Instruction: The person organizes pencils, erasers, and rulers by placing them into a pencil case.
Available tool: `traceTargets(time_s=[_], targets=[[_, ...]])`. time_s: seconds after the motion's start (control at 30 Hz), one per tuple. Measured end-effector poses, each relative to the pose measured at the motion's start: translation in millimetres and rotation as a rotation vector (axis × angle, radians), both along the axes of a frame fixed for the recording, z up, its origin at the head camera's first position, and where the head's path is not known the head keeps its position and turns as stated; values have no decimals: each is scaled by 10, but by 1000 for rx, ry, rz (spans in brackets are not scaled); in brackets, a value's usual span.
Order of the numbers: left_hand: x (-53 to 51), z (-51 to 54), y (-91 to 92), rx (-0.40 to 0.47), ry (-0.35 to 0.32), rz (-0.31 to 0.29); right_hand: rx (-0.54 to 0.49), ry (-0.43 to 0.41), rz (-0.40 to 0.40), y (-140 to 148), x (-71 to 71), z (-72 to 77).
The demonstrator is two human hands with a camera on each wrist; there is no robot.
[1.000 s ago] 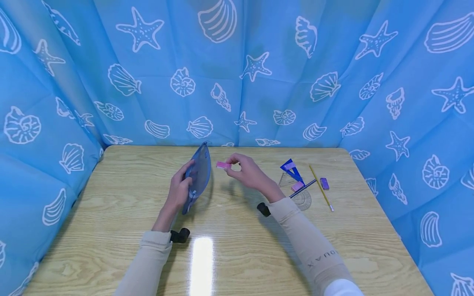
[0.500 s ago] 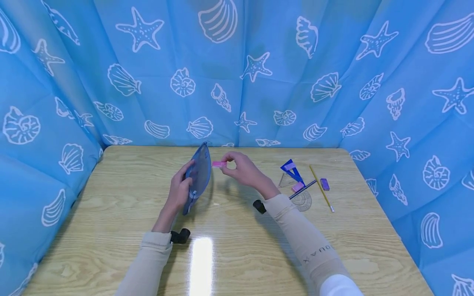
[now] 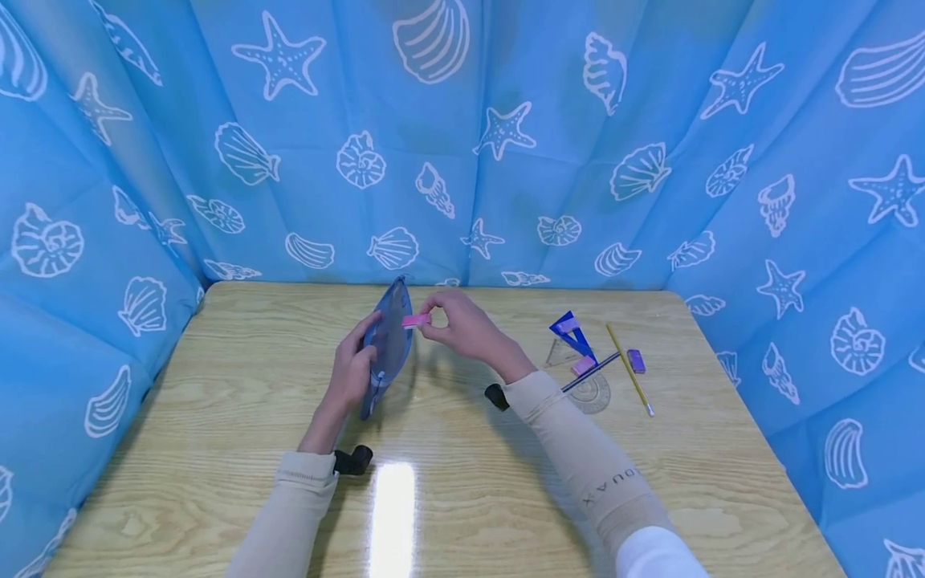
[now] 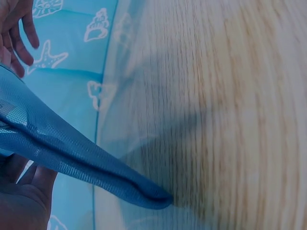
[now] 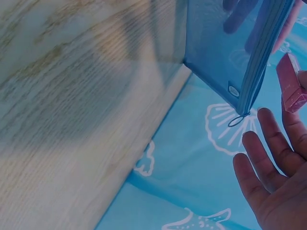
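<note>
A translucent blue zip pouch (image 3: 392,337) is held upright above the table by my left hand (image 3: 350,371), thumb on its near side and fingers behind. In the right wrist view the pouch (image 5: 218,52) shows its zipper edge and a small pull loop at the corner. My right hand (image 3: 466,327) pinches a pink eraser (image 3: 415,321) between thumb and index finger, right at the pouch's mouth edge. The remaining fingers of that hand (image 5: 278,163) spread loosely. From the head view I cannot tell whether the eraser is inside the pouch or just in front of it.
At the right of the wooden table (image 3: 238,385) lie a blue set square (image 3: 572,337), a clear protractor (image 3: 591,393), a dark pencil (image 3: 596,371), a yellow pencil (image 3: 630,369), a pink eraser (image 3: 581,366) and a purple eraser (image 3: 636,360). A blue shell-print curtain (image 3: 448,144) surrounds the table.
My right hand has moved left with the pink eraser, from a gap beside the pouch to its mouth edge. The left hand and the pouch have stayed nearly still.
</note>
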State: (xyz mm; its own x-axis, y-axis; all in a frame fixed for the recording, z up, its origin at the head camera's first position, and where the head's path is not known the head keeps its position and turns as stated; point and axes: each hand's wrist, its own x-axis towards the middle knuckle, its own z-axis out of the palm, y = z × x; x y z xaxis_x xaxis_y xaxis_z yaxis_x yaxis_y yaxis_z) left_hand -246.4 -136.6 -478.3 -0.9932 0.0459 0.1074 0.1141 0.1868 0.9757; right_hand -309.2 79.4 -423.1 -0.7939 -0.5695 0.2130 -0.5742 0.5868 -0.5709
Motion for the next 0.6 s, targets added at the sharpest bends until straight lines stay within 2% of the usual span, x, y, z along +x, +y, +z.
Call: traceTargets(time_s=[0.3,0.6], targets=[[-1,-22,17,-7,40,21,77,44,8,-84,-29,34],[17,-9,35,-18,27,17,140,100,13,-146,-32,23]])
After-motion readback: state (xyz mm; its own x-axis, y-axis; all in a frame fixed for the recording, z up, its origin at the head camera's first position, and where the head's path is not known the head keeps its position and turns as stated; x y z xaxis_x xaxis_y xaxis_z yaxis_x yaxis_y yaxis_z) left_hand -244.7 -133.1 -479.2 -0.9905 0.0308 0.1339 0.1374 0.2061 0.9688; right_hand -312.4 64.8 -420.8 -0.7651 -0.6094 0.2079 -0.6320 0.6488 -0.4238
